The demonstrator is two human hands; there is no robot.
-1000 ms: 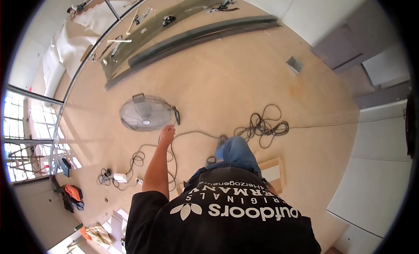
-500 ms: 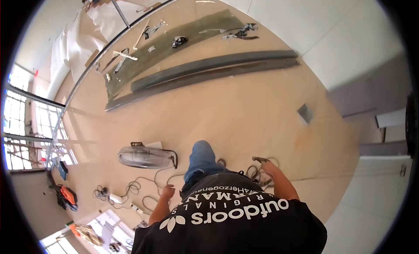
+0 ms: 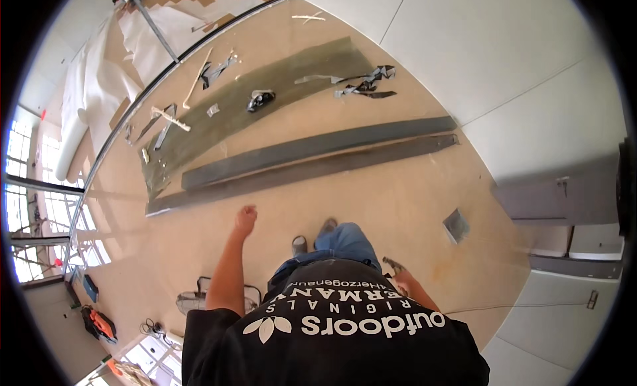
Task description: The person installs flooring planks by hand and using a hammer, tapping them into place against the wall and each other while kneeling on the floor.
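My left hand [image 3: 245,219] is raised above the floor just short of two long dark grey strips [image 3: 318,146], its fingers curled with nothing visible in them. My right hand [image 3: 401,277], low beside my jeans, grips a tool [image 3: 389,264] that looks like a hammer, partly hidden behind my body. Past the strips lies a long olive-green sheet [image 3: 225,114] strewn with crumpled black and silver scraps [image 3: 262,99] and pale strips [image 3: 171,118]. My feet [image 3: 299,244] are on the tan floor, short of the dark strips.
A floor fan [image 3: 192,302] is partly hidden by my left arm. A small grey square [image 3: 456,225] lies at right, near grey-and-white panels [image 3: 531,200]. A metal frame [image 3: 152,24] with white sheeting [image 3: 99,87] runs along the left. An orange-and-black bag [image 3: 99,323] sits lower left.
I have walked forward: the fan and cables slid down the view and the long strips are nearer. My left hand has swung forward; my right hand and tool are now more hidden by my body.
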